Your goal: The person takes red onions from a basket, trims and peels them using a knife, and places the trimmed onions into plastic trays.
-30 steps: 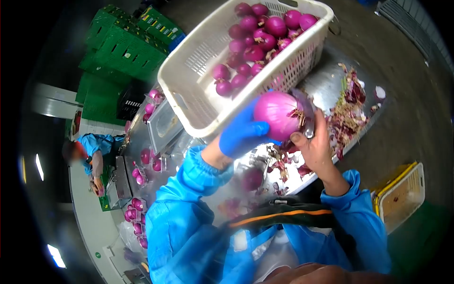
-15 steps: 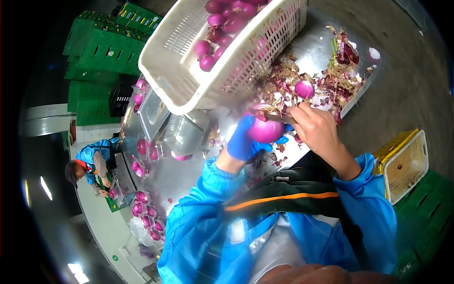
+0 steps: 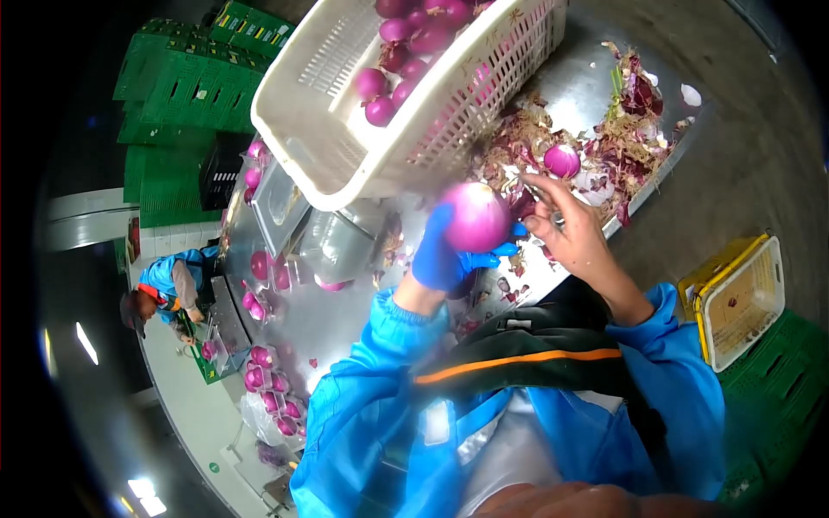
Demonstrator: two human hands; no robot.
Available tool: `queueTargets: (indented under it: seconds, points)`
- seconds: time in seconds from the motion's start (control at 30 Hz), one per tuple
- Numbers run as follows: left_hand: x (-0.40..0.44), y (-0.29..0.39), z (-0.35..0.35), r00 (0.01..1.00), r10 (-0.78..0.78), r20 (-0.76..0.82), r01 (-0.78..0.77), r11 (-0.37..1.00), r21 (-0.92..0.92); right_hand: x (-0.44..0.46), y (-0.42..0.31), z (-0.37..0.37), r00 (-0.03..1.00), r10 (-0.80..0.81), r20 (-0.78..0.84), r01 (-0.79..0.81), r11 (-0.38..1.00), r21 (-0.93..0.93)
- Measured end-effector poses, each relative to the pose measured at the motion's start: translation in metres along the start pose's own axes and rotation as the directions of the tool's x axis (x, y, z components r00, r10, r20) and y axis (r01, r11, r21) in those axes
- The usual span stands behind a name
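Observation:
A large peeled purple onion (image 3: pixel 477 217) rests in my left hand (image 3: pixel 440 255), which wears a blue glove and curls round its left and lower side. Just right of it, my bare right hand (image 3: pixel 566 229) has its fingers bent, with a small bit of metal showing between them; most of that tool is hidden. A smaller onion (image 3: pixel 562 161) lies beyond my right hand among the loose skins and roots (image 3: pixel 635 142). Above my left hand stands the white crate (image 3: pixel 345 186), holding several onions.
Clear plastic tubs (image 3: pixel 341 242) and packed onions (image 3: pixel 272 388) stand at the left of the metal table (image 3: pixel 332 324). Green crates (image 3: pixel 194 86) are stacked behind. A co-worker (image 3: pixel 168 289) works at far left. A yellow-and-white bin (image 3: pixel 738 298) is at right.
The onion in my left hand has turned, its pale end now upward. My right hand has come away from it with the tool. Earlier, the view shifted and the crate moved up and left.

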State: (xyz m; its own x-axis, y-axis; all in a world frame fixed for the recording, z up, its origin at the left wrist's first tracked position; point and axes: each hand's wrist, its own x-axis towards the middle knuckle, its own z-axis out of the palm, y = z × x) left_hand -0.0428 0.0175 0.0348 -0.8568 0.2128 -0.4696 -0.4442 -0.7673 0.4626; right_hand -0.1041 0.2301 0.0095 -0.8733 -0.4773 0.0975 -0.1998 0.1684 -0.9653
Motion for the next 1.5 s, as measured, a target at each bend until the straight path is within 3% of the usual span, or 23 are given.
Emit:
queueTargets:
  seconds: [0.03, 0.07, 0.1, 0.13, 0.17, 0.27, 0.33, 0.4, 0.43, 0.5, 0.53, 0.57, 0.6, 0.67, 0.7, 0.77, 0.9, 0.97, 1.0, 1.03, 1.13, 1.3, 1.5]
  points:
    - [0.0, 0.001, 0.0, 0.987, 0.156, 0.046, -0.163, 0.932, 0.325, 0.0, -0.007, 0.005, 0.999, -0.033, -0.029, 0.034, 0.999, 0.01]
    - [0.0, 0.002, 0.001, 0.947, 0.308, 0.09, -0.297, 0.736, 0.608, 0.002, -0.01, 0.008, 0.995, -0.073, -0.061, 0.075, 0.997, 0.018]
    - [0.002, 0.003, 0.002, 0.812, 0.455, 0.366, -0.415, 0.009, 0.91, 0.003, -0.009, 0.009, 0.984, -0.164, -0.069, 0.155, 0.98, -0.126]
    - [0.002, 0.006, 0.013, 0.751, 0.418, 0.512, -0.382, -0.357, 0.852, 0.005, -0.006, 0.009, 0.965, -0.255, -0.061, 0.231, 0.936, -0.266]
    - [0.002, 0.009, 0.024, 0.67, 0.37, 0.644, -0.284, -0.674, 0.682, 0.007, -0.005, 0.01, 0.938, -0.344, -0.04, 0.3, 0.866, -0.399]
    - [-0.005, 0.008, 0.007, 0.737, 0.276, 0.617, -0.312, -0.671, 0.673, 0.012, -0.011, 0.011, 0.897, -0.439, 0.047, 0.405, 0.775, -0.485]
    - [-0.006, 0.003, 0.003, 0.817, 0.313, 0.485, -0.322, -0.451, 0.832, 0.016, -0.006, 0.012, 0.889, -0.453, 0.066, 0.421, 0.751, -0.508]
    - [-0.002, 0.007, -0.009, 0.795, 0.207, 0.571, -0.331, -0.64, 0.694, 0.022, -0.002, 0.011, 0.896, -0.435, 0.092, 0.416, 0.746, -0.519]
    - [0.0, 0.004, -0.019, 0.76, 0.225, 0.61, -0.371, -0.62, 0.691, 0.022, 0.008, 0.013, 0.943, -0.319, 0.092, 0.317, 0.781, -0.538]
    - [0.004, 0.0, -0.035, 0.679, 0.271, 0.682, -0.446, -0.585, 0.677, 0.021, 0.014, 0.011, 0.981, -0.192, -0.004, 0.181, 0.932, -0.313]
    - [0.006, 0.001, -0.035, 0.796, 0.338, 0.502, -0.511, -0.069, 0.857, 0.022, 0.014, 0.012, 0.992, -0.121, -0.034, 0.113, 0.976, -0.187]
    - [0.004, 0.001, -0.034, 0.908, 0.279, 0.313, -0.413, 0.473, 0.778, 0.019, 0.013, 0.014, 0.992, -0.125, -0.006, 0.123, 0.986, -0.11]
    - [0.004, 0.001, -0.028, 0.977, 0.112, 0.181, -0.184, 0.869, 0.46, 0.016, 0.012, 0.017, 0.991, -0.129, 0.017, 0.13, 0.991, -0.036]
    - [0.008, 0.0, -0.018, 0.988, 0.008, 0.152, -0.042, 0.975, 0.219, 0.015, 0.01, 0.017, 0.987, -0.15, 0.05, 0.144, 0.984, 0.102]
    - [0.008, -0.002, -0.015, 0.977, 0.123, 0.174, -0.186, 0.89, 0.417, 0.014, 0.014, 0.018, 0.997, 0.03, 0.077, -0.055, 0.937, 0.345]
    - [0.004, -0.006, -0.019, 0.939, 0.294, 0.179, -0.299, 0.44, 0.847, 0.01, 0.03, 0.021, 0.945, 0.257, 0.201, -0.326, 0.748, 0.578]
    - [0.019, -0.018, -0.021, 0.848, 0.473, 0.239, -0.484, 0.511, 0.71, -0.003, 0.031, 0.039, 0.815, 0.442, 0.375, -0.555, 0.405, 0.727]
    - [0.015, -0.017, -0.026, 0.868, 0.468, 0.163, -0.418, 0.514, 0.749, -0.001, 0.034, 0.036, 0.927, 0.327, 0.181, -0.374, 0.81, 0.452]
    - [0.012, -0.017, -0.029, 0.878, 0.462, 0.123, -0.379, 0.517, 0.768, 0.001, 0.03, 0.035, 0.967, 0.232, 0.108, -0.253, 0.932, 0.258]
    - [0.009, -0.016, -0.029, 0.889, 0.445, 0.11, -0.358, 0.524, 0.773, 0.001, 0.024, 0.033, 0.989, -0.082, -0.126, 0.072, 0.994, -0.081]
    - [0.002, -0.01, -0.019, 0.913, 0.399, 0.091, -0.316, 0.546, 0.776, 0.0, -0.003, 0.01, 0.943, -0.33, 0.044, 0.304, 0.8, -0.517]
    - [-0.009, -0.008, -0.01, 0.938, 0.33, 0.103, -0.264, 0.493, 0.829, 0.005, -0.008, 0.005, 0.896, -0.418, 0.151, 0.418, 0.675, -0.608]
    - [-0.012, -0.006, -0.009, 0.96, 0.259, 0.105, -0.234, 0.539, 0.809, 0.006, 0.011, 0.004, 0.907, -0.385, 0.169, 0.402, 0.673, -0.62]
